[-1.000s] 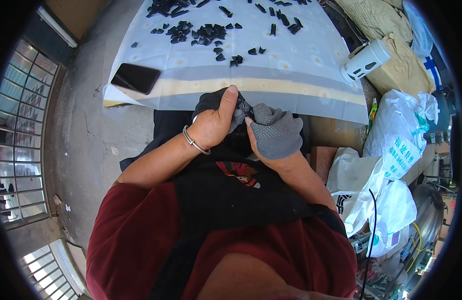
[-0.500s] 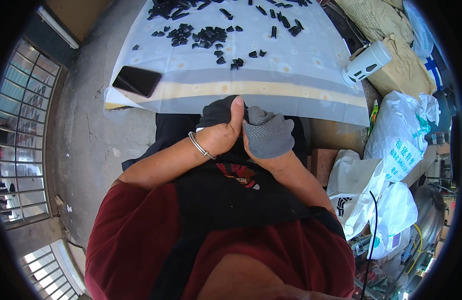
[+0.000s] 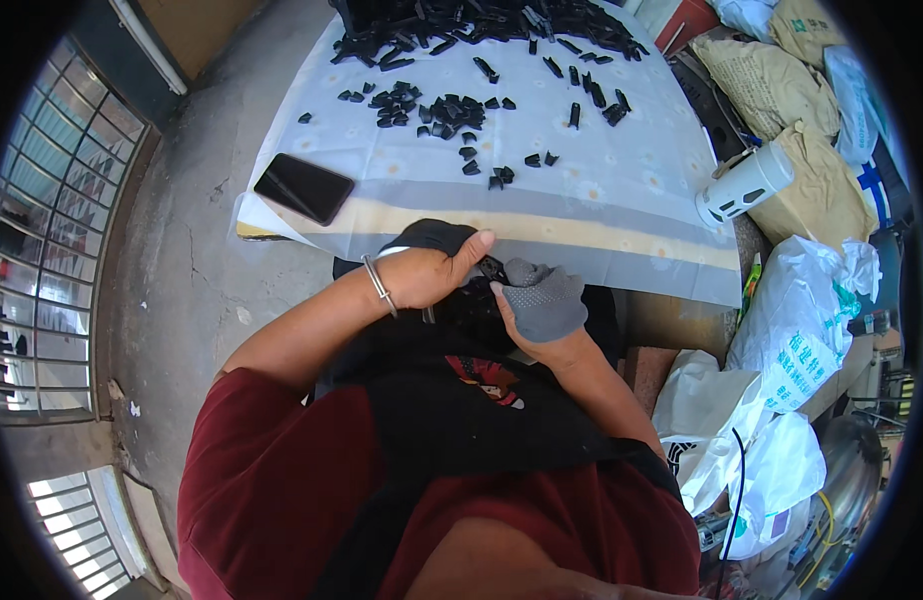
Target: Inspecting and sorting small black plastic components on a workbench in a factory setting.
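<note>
Hands meet below the desk [image 3: 622, 235] edge: my left hand [image 3: 427, 275] pinches a small black part [image 3: 492, 268] against my gloved right hand [image 3: 542, 305], also closed. Phone [image 3: 304, 187] at ten o'clock, loose black pieces [image 3: 437, 110] at twelve, white cylinder [image 3: 744, 185] at two.

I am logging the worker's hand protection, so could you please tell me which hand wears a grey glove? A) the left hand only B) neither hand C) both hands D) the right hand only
D: the right hand is covered by a grey dotted glove, while the left hand is bare with a metal bracelet at the wrist.
</note>
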{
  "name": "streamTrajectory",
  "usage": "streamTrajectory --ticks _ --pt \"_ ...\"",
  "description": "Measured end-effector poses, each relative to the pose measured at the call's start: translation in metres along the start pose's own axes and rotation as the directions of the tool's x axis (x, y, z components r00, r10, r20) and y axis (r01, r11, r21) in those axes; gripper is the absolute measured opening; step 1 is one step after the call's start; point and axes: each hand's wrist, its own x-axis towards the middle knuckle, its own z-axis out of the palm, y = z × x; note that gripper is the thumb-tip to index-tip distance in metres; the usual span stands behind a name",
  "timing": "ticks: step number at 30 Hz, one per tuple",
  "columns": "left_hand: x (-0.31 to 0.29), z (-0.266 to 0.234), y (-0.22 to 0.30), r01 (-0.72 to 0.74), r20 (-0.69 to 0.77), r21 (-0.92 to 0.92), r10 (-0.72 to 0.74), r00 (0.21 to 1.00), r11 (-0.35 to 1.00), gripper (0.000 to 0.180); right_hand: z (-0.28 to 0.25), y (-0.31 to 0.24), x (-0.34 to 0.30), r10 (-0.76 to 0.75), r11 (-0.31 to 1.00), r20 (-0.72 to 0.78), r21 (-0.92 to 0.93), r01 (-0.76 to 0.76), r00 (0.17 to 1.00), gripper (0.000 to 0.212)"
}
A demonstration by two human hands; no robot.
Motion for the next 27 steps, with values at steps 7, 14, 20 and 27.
streamTrajectory --ticks 7,14,20,27 --pt "0.064 -0.127 -0.159 0.66 -0.545 0.481 -0.392 0.741 0.577 0.046 -0.003 0.035 0.003 -0.189 0.962 0.197 0.231 0.142 0.962 0.031" --pt "0.11 -0.122 -0.212 0.85 -0.578 0.222 -0.637 0.509 0.478 0.058 0.016 0.109 0.081 0.165 0.986 -0.048 0.015 -0.164 0.985 0.041" --pt "0.147 -0.087 -0.187 0.426 -0.583 0.18 -0.252 0.772 0.887 0.056 0.068 0.121 0.169 0.101 0.982 -0.148 -0.142 -0.122 0.984 0.051" --pt "0.112 -0.068 -0.129 -0.098 -0.15 0.032 0.101 0.983 0.995 0.048 0.069 0.108 0.198 -0.029 0.974 0.204 0.225 -0.018 0.978 0.05"
